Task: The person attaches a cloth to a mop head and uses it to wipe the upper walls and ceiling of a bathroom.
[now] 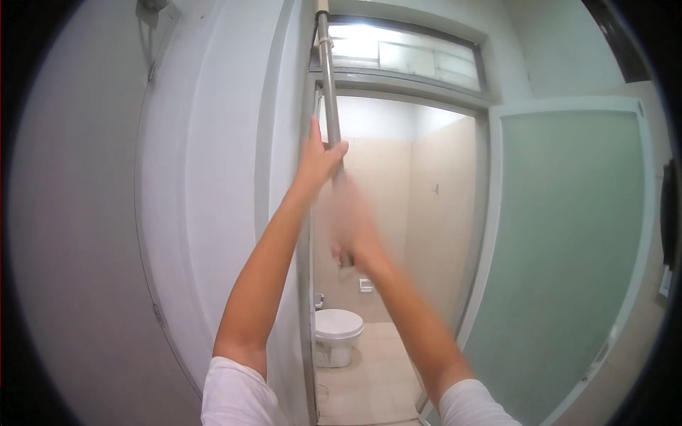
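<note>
A long grey metal pole (pixel 331 99) rises steeply in front of the doorway. Its top has a beige collar and runs out of view past the upper edge. My left hand (pixel 321 162) holds the pole partway along, thumb laid across it and one finger stretched up beside it. Lower down, my right hand (pixel 355 224) is wrapped around the pole, smeared by motion. The pole's bottom end shows just below the right fingers. Both arms are raised and reach forward.
Behind the pole is a door frame (pixel 479 234) with a transom window (pixel 405 53) above. A frosted green door (pixel 568 248) stands swung out on the right. A white toilet (pixel 339 324) sits inside the tiled room. A pale wall (pixel 220 177) runs close on the left.
</note>
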Action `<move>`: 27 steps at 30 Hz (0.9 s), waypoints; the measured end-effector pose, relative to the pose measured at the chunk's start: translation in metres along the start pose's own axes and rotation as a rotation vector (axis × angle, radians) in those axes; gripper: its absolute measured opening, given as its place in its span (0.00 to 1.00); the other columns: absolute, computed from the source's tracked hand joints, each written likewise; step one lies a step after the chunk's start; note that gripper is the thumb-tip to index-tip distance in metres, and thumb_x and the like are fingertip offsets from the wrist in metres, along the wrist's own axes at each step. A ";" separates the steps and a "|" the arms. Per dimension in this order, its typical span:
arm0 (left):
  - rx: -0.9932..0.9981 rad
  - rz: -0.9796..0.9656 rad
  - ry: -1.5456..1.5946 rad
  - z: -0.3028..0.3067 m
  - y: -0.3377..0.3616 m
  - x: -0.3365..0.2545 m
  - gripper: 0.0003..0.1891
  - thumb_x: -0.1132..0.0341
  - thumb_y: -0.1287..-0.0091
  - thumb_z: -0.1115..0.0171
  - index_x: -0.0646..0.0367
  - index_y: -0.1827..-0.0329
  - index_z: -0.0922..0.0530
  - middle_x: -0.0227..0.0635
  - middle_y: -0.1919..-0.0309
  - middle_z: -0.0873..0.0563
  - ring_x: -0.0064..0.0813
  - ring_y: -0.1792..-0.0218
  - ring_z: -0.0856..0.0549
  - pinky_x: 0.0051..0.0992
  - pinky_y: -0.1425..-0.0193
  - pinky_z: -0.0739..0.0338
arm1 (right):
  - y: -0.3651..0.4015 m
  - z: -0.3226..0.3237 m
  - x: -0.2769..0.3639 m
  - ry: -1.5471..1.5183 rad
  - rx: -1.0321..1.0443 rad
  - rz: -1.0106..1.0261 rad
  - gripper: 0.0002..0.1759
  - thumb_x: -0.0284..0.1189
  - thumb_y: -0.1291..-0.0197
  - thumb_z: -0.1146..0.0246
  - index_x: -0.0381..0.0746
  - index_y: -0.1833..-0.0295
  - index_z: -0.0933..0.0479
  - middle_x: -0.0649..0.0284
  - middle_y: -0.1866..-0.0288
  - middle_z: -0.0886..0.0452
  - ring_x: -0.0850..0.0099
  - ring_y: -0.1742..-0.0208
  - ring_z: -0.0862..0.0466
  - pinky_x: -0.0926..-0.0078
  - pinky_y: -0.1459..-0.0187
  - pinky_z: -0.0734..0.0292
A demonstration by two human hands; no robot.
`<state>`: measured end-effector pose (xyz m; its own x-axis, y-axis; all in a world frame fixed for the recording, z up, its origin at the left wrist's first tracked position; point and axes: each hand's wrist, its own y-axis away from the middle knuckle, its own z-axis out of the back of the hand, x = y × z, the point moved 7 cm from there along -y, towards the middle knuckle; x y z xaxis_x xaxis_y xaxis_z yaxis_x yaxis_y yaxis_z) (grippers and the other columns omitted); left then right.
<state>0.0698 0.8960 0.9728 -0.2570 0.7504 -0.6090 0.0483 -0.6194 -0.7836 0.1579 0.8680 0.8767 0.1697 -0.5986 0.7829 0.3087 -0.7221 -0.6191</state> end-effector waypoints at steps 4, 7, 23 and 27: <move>-0.118 -0.073 -0.057 -0.008 0.073 0.013 0.43 0.72 0.38 0.45 0.55 0.25 0.63 0.39 0.56 0.25 0.25 0.69 0.21 0.29 0.69 0.22 | 0.094 -0.028 -0.050 -0.090 0.046 -0.016 0.28 0.37 0.31 0.55 0.44 0.29 0.53 0.65 0.79 0.34 0.77 0.88 0.33 0.76 0.87 0.35; -0.087 0.044 -0.107 -0.004 0.110 0.009 0.42 0.74 0.38 0.46 0.55 0.25 0.62 0.42 0.54 0.25 0.26 0.69 0.21 0.29 0.70 0.22 | 0.115 -0.040 -0.046 -0.138 0.081 0.023 0.24 0.36 0.31 0.55 0.42 0.33 0.49 0.65 0.79 0.34 0.77 0.88 0.32 0.76 0.88 0.35; -0.136 -0.037 -0.151 -0.023 -0.042 -0.085 0.39 0.74 0.42 0.39 0.62 0.30 0.52 0.55 0.55 0.22 0.41 0.58 0.19 0.36 0.60 0.21 | -0.028 0.019 0.069 -0.130 0.047 0.154 0.32 0.38 0.33 0.50 0.58 0.26 0.52 0.68 0.81 0.35 0.78 0.89 0.34 0.77 0.88 0.35; -0.205 -0.207 -0.208 -0.063 -0.066 -0.068 0.40 0.74 0.43 0.38 0.61 0.31 0.53 0.57 0.54 0.21 0.46 0.58 0.18 0.37 0.59 0.21 | -0.038 0.065 0.055 -0.217 0.013 0.297 0.32 0.35 0.35 0.44 0.52 0.27 0.46 0.73 0.75 0.34 0.82 0.83 0.35 0.82 0.84 0.41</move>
<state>0.1449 0.9006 1.0585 -0.4713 0.7790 -0.4135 0.1623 -0.3843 -0.9088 0.2162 0.8852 0.9473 0.4481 -0.6928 0.5650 0.2282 -0.5224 -0.8216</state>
